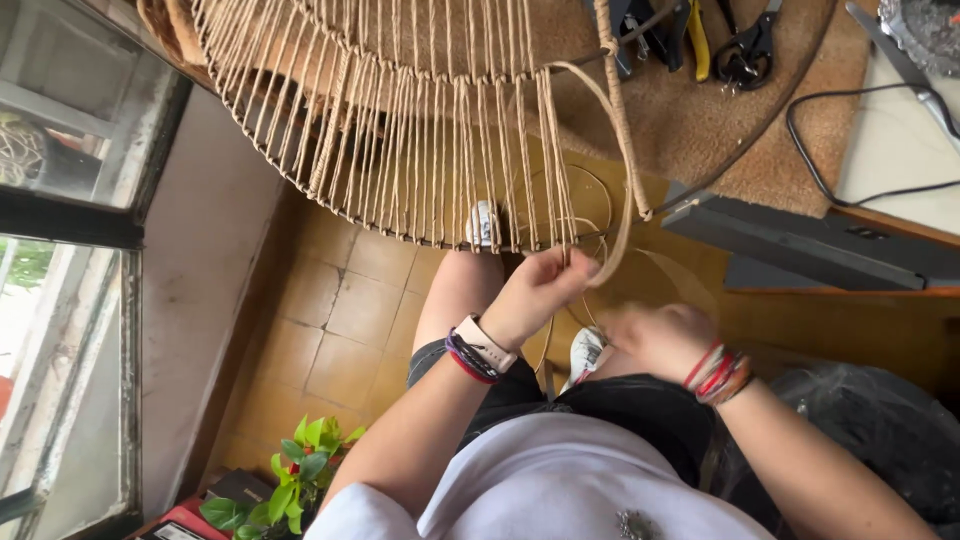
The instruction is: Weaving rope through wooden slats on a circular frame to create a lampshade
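Tan cord (pixel 622 150) loops down frame centre from the wire frame (pixel 400 130); left hand (pixel 535 290) pinches it, right hand (pixel 660 338) blurred, its grip unclear.

Wound frame (pixel 400 120) overhangs my lap, its cord strands packed tight, only thin slits between them, no hand gets through. Open gap right of the last strands, where the loose cord loop (pixel 625 190) hangs; my left hand (pixel 535 290) sits just under the rim there, my right hand (pixel 660 335) beside it, blurred. Grey bar (pixel 800 240) and table edge block the right side. Pliers (pixel 745 45) and black cable (pixel 830 160) clutter the mat above. Floor tiles (pixel 330 320) left of my knee are open; potted plant (pixel 300 480) stands low left by the window wall.
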